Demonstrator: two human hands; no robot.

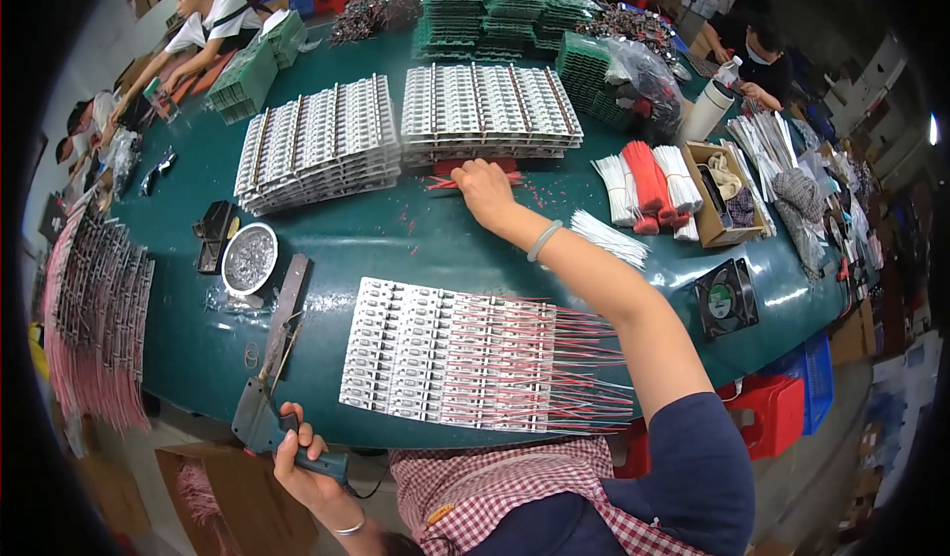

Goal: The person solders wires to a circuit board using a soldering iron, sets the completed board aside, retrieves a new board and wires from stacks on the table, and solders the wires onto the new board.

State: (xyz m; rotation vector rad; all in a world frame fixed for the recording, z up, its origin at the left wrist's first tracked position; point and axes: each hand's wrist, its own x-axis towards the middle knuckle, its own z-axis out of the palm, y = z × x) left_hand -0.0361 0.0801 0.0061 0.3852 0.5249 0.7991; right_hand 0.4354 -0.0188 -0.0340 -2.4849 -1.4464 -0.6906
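My left hand point(302, 457) is wrapped round the grip of a grey-green soldering gun point(255, 416), whose thin tip points away from me beside a long flat metal bar point(287, 304). My right hand point(485, 195) is stretched across the table, fingers closed down on a small heap of red wires point(442, 183) at the foot of a stack of white panels point(490, 106). Flat in front of me lies a panel of white circuit boards point(396, 353). Thin red and white wires point(584, 368) run from its right half past its right edge.
Another panel stack point(322, 140) stands left of centre. A white bowl point(249, 259) sits near a black holder point(213, 234). Rightward are bundled red and white wires point(648, 185), a cardboard box point(727, 200) and a small fan point(727, 299). Wired boards point(99, 319) hang far left. Two people work across the table.
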